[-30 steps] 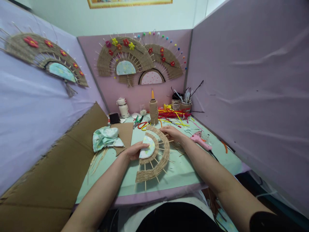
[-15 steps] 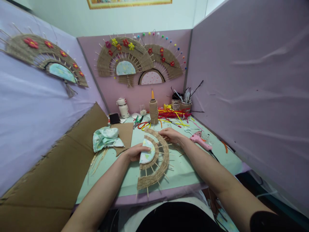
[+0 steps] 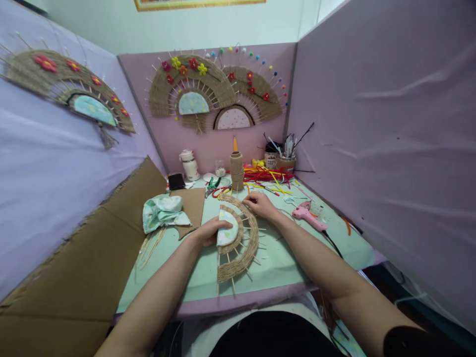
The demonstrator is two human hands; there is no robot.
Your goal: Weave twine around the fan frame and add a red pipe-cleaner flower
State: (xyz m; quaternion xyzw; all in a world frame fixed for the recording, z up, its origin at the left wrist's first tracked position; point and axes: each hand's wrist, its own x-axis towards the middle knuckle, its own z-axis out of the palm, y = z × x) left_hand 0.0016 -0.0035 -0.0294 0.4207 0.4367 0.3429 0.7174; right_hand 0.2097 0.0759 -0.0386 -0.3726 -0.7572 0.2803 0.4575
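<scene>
The woven fan [image 3: 250, 246] is held over the near middle of the table [image 3: 201, 285] — its straight side to the left, its twine bands curving right, thin sticks poking past the outer edge. The left hand [image 3: 211, 231] grips its pale patterned half-circle centre, thumb on top. The right hand [image 3: 258, 204] has its fingers pinched at the outer band's upper right; whether they hold a strand, I cannot tell. Just beyond stands the twine spool [image 3: 237, 172]. Left of the fan lies a crumpled green cloth [image 3: 163, 213], partly on cardboard [image 3: 194, 203]; right — a pink glue gun [image 3: 309, 218]. Red and yellow stems [image 3: 266, 174] lie at the far right.
</scene>
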